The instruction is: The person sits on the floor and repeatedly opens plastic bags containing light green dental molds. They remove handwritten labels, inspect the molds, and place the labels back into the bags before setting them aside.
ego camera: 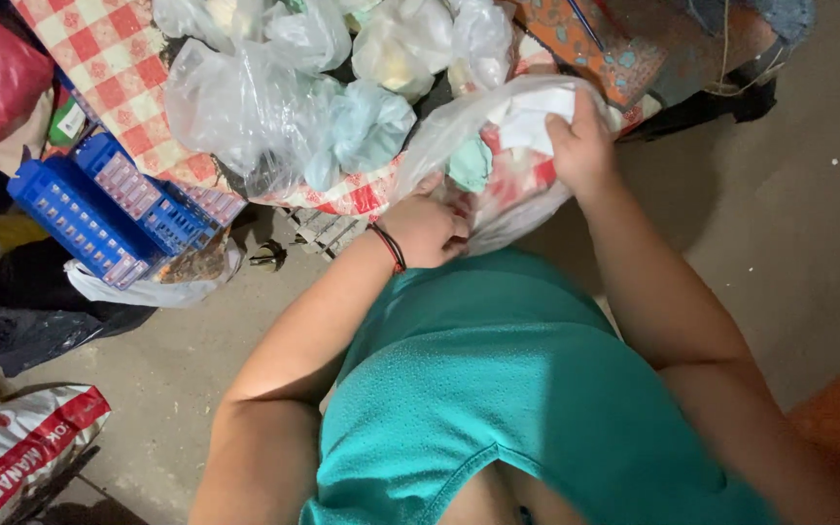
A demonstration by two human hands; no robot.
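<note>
- Nearest the camera, a teal shirt [498, 389] fills the lower middle, with both bare forearms reaching away from it toward the far centre.
- The left hand [425, 228], a dark cord bracelet [390, 247] at its wrist, has its grip clenched on the near edge of a clear plastic bag [498, 165].
- The right hand [580, 146] has its grip closed over the bag's far right rim, pinching the plastic together with a bit of white cloth [532, 117].
- The bag sits between the two hands at centre; inside it show red-and-white and pale green fabrics.
- To the left, on the concrete floor [196, 350], lies a blue plastic crate [99, 209], and a printed sack [12, 452] sits at the near left corner.
- Farther off, more clear bags stuffed with cloth [284, 97] pile on a red-and-white checked cloth [114, 58].
</note>
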